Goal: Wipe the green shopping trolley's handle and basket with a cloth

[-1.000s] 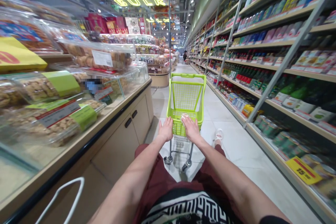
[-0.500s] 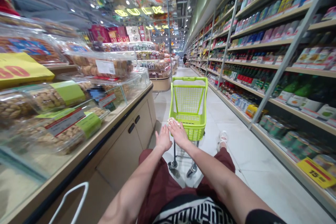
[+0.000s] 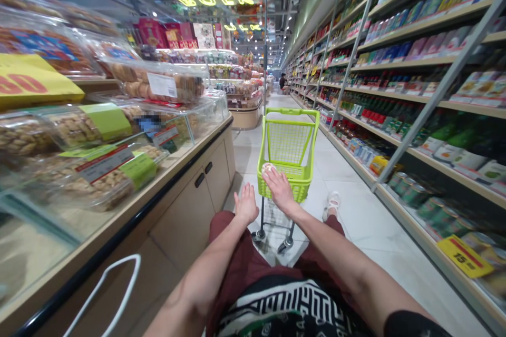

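Observation:
My right hand [image 3: 280, 189] is closed on a small pale pinkish-white packet [image 3: 269, 168], whose kind I cannot make out. It is held in front of the near side of a lime-green shopping trolley [image 3: 306, 191]. To its left, my left hand [image 3: 247, 205] is held out with its fingers stretched and nothing in it. The two hands are apart. Inside the trolley's basket, only the mesh walls and slotted floor show.
On the left runs a wooden counter [image 3: 185, 210] with a glass edge, stacked with clear plastic boxes of nuts and biscuits [image 3: 158, 81]. Tall shelves [image 3: 415, 58] of cans and bottles line the right. A person [image 3: 282, 82] is far down the aisle.
My right hand has moved forward and right, away from my left hand, with the small packet. My left hand has stayed nearly where it was. The view has shifted slightly.

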